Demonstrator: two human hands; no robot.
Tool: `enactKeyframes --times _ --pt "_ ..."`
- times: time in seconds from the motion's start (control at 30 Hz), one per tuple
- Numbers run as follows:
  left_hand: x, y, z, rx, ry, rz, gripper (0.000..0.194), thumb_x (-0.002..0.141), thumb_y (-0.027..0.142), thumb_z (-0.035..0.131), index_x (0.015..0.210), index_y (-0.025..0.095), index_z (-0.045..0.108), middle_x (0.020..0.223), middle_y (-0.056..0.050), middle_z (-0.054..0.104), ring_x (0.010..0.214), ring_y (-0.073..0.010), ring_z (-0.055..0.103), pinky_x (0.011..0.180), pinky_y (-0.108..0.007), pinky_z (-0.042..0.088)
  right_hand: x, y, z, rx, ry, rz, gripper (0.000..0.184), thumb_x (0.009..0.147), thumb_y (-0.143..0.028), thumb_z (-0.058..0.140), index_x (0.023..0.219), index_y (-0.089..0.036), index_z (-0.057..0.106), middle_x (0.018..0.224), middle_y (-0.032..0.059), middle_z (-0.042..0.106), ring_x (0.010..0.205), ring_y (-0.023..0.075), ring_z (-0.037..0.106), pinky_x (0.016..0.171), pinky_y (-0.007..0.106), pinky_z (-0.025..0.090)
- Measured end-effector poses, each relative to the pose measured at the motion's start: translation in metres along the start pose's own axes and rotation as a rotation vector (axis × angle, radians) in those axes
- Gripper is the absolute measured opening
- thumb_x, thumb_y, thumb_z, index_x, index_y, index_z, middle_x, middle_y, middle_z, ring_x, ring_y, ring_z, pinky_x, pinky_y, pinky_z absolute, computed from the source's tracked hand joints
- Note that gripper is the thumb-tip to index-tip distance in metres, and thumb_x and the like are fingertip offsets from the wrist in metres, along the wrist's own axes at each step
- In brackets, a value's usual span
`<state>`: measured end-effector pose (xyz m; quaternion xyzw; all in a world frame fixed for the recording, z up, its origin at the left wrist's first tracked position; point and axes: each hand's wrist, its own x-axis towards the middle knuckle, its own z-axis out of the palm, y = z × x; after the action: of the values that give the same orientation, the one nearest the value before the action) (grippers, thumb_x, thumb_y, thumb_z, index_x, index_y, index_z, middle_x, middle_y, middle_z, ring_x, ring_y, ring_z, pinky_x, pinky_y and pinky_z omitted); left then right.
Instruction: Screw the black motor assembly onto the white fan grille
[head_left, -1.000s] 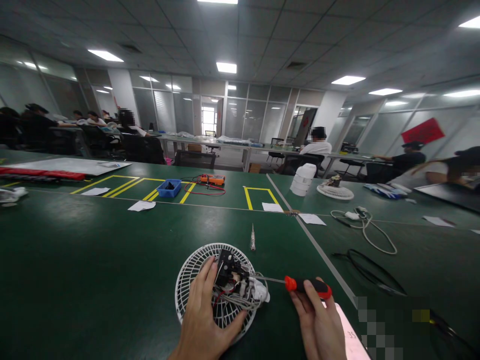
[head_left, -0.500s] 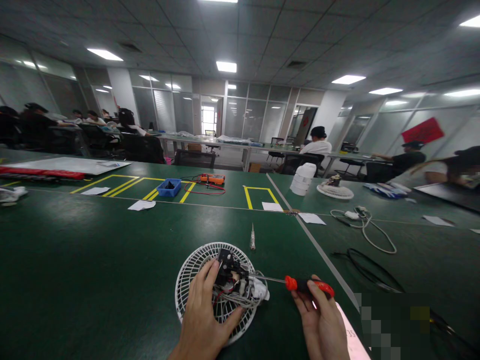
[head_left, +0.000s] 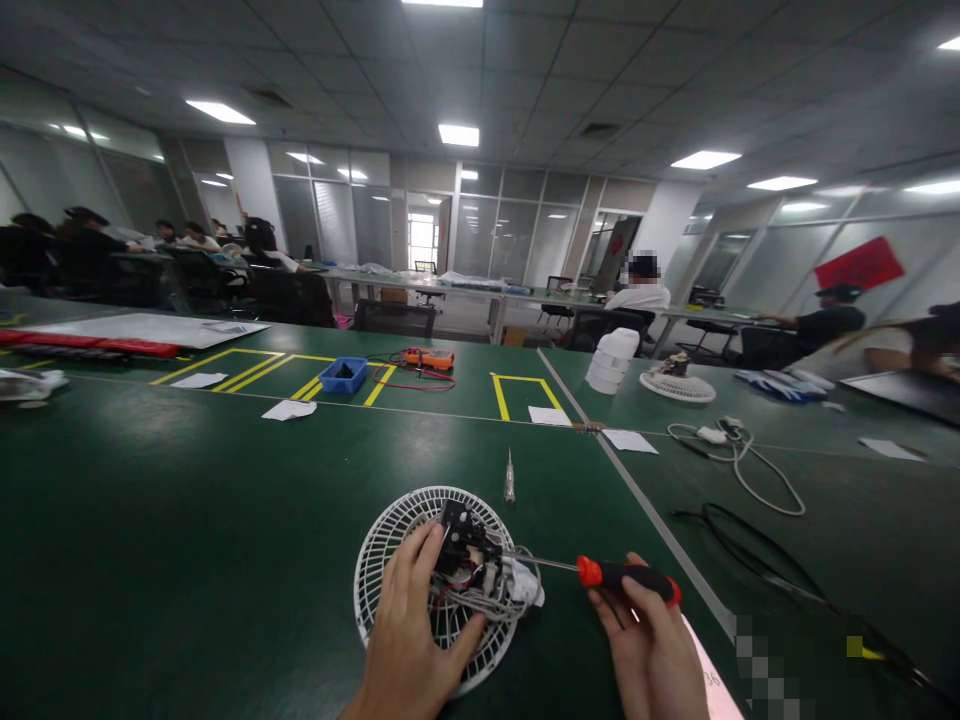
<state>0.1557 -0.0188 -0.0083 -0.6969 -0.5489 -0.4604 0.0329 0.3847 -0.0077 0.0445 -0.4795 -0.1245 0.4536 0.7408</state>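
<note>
A white round fan grille [head_left: 369, 560] lies on the green table in front of me, with a black fan motor assembly [head_left: 459, 530] on top. Grey cable and a white plug [head_left: 525, 585] are bundled at the assembly's right side. My left hand [head_left: 412, 625] grips the assembly, fingers at its left and thumb below by the cable. In my right hand [head_left: 652, 640] is a screwdriver [head_left: 630, 580] with a red and black handle. Its shaft points left into the assembly's right side; the tip is hidden. A small clear-handled screwdriver [head_left: 510, 485] lies beyond the grille.
Farther back are a blue bin [head_left: 343, 375], an orange multimeter [head_left: 429, 359] and paper slips. On the right stand a white fan housing [head_left: 611, 362] and another grille [head_left: 677, 385], with a grey cable [head_left: 739, 455] and black cable [head_left: 757, 560] nearer. People sit at desks beyond.
The screwdriver handle has turned a little in my right hand, showing more black. My left hand keeps its hold on the assembly. The whole view has shifted slightly.
</note>
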Motion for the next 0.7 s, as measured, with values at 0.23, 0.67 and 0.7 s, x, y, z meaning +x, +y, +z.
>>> enactKeyframes --times 0.23,0.67,0.7 --pt "0.0018 0.0018 -0.0021 0.005 0.007 0.028 0.084 0.087 0.025 0.063 0.158 0.022 0.019 0.150 -0.015 0.045 0.139 -0.0316 0.045 0.110 -0.052 0.049 -0.0020 0.0023 0.0027 0.009 0.001 0.054 0.049 0.055 -0.035 0.093 0.094 -0.020 0.067 0.076 -0.0040 0.064 0.062 0.0128 0.059 0.056 0.025 0.054" --pt "0.0016 -0.0003 -0.0004 0.008 0.017 0.024 0.084 0.085 0.019 0.059 0.159 0.023 0.020 0.150 -0.014 0.045 0.138 -0.0315 0.047 0.109 -0.053 0.049 0.0025 0.0057 -0.0015 -0.055 -0.036 -0.003 0.055 0.058 -0.037 0.093 0.104 -0.022 0.065 0.064 -0.0077 0.058 0.055 0.0113 0.053 0.056 0.025 0.051" --pt "0.0013 -0.0005 -0.0003 0.006 0.017 0.021 0.084 0.085 0.018 0.059 0.159 0.023 0.020 0.150 -0.014 0.046 0.137 -0.0314 0.047 0.109 -0.052 0.050 0.0024 0.0059 -0.0014 -0.051 -0.047 0.006 0.054 0.059 -0.039 0.093 0.102 -0.022 0.065 0.065 -0.0074 0.058 0.055 0.0114 0.052 0.055 0.025 0.050"
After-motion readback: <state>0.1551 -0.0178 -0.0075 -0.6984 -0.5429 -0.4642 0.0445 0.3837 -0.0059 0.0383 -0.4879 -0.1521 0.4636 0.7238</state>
